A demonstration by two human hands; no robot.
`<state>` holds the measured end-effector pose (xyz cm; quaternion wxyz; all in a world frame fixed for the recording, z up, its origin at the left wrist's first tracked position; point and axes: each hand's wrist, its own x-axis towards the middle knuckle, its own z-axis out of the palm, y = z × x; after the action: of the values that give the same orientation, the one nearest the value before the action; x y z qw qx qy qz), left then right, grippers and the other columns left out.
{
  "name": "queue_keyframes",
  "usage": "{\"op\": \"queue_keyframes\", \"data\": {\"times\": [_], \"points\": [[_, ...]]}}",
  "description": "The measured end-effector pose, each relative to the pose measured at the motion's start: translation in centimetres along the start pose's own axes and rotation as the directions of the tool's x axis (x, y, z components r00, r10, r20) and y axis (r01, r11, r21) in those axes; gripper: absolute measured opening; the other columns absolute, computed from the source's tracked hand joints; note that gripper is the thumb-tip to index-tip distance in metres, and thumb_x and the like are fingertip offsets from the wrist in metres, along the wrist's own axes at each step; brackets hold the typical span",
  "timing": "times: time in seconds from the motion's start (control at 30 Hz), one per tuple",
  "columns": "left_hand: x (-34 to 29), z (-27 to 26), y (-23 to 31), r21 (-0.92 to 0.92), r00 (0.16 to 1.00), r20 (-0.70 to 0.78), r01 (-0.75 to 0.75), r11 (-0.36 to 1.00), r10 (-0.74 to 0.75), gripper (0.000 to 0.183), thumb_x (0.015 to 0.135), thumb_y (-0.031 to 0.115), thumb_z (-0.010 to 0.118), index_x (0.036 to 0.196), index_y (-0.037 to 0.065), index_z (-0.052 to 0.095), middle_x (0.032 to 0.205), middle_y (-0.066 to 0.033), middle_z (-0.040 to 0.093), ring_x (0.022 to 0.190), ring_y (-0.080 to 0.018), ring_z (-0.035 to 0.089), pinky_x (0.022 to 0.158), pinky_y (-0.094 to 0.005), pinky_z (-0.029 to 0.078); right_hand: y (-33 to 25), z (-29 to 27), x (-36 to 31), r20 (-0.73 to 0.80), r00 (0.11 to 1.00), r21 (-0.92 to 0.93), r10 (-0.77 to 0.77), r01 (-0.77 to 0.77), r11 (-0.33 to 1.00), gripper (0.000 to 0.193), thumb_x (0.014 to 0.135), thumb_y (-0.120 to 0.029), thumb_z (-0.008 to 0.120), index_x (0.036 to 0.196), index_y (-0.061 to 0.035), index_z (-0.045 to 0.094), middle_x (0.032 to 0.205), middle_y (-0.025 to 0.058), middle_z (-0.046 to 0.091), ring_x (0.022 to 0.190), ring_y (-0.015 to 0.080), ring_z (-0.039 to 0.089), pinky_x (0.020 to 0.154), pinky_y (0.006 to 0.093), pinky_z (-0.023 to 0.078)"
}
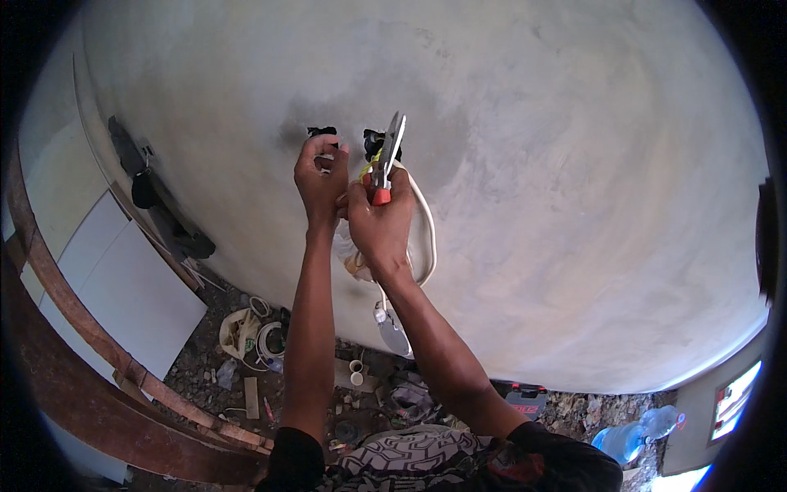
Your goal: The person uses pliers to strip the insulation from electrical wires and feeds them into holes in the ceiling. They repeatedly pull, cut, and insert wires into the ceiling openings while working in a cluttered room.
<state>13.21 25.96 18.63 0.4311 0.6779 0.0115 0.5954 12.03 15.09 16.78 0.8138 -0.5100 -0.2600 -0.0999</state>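
Two dark openings are cut in the grey plastered wall point(557, 189), side by side. My right hand point(385, 225) is closed around pliers point(392, 148) with red handles, their metal jaws pointing up in front of the right opening point(370, 143). Yellow-green wire point(366, 167) shows beside the pliers. A white cable point(432, 230) loops down past my right wrist. Just below the left opening point(321, 130), my left hand point(320, 184) has its fingers curled in a pinch; whatever lies between them is too small to make out. Below my hands hangs a round, pale disc-shaped fitting point(393, 330).
White cable coils point(269, 340) and a pale bag point(238, 330) lie on the rubble floor, near cups point(356, 373). White boards point(123, 279) lean at left behind a curved wooden beam point(90, 332). At lower right lies a blue water bottle point(623, 440).
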Motion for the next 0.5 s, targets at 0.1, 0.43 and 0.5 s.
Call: {"op": "queue_keyframes", "data": {"times": [0.1, 0.43, 0.5], "points": [[0.5, -1.2, 1.3, 0.047, 0.959, 0.275, 0.055, 0.997, -0.066, 0.025, 0.088, 0.009, 0.064, 0.112, 0.003, 0.066, 0.072, 0.0029, 0.055, 0.061, -0.0051, 0.045, 0.056, -0.0235, 0.041, 1.0, 0.8, 0.1, -0.047, 0.998, 0.060, 0.037, -0.034, 0.998, 0.027, 0.082, -0.003, 0.062, 0.102, 0.0060, 0.046, 0.073, 0.0172, 0.062, 0.066, 0.0270, 0.067, 0.058, 0.0380, 0.051], [2.2, -2.1, -0.4, 0.039, 0.729, 0.684, -0.060, 0.997, 0.017, 0.029, 0.094, 0.008, 0.055, 0.121, 0.004, 0.064, 0.070, 0.0038, 0.049, 0.057, -0.0042, 0.037, 0.051, -0.0236, 0.037, -2.6, 0.6, -0.8, 0.016, 0.995, -0.270, -0.096, 0.097, 0.958, 0.014, 0.084, -0.004, 0.061, 0.086, 0.0037, 0.050, 0.067, 0.0145, 0.063, 0.059, 0.0165, 0.065, 0.051, 0.0313, 0.051], [2.7, -2.4, 0.1, 0.137, 0.667, 0.740, -0.023, 0.990, -0.087, 0.031, 0.094, 0.007, 0.054, 0.123, 0.006, 0.064, 0.069, 0.0039, 0.047, 0.056, -0.0057, 0.038, 0.051, -0.0251, 0.037, -2.4, 0.4, -0.5, 0.031, 0.998, -0.249, -0.055, 0.061, 0.967, 0.017, 0.084, -0.007, 0.061, 0.091, 0.0048, 0.051, 0.069, 0.0188, 0.064, 0.062, 0.0237, 0.067, 0.054, 0.0351, 0.051]]}}
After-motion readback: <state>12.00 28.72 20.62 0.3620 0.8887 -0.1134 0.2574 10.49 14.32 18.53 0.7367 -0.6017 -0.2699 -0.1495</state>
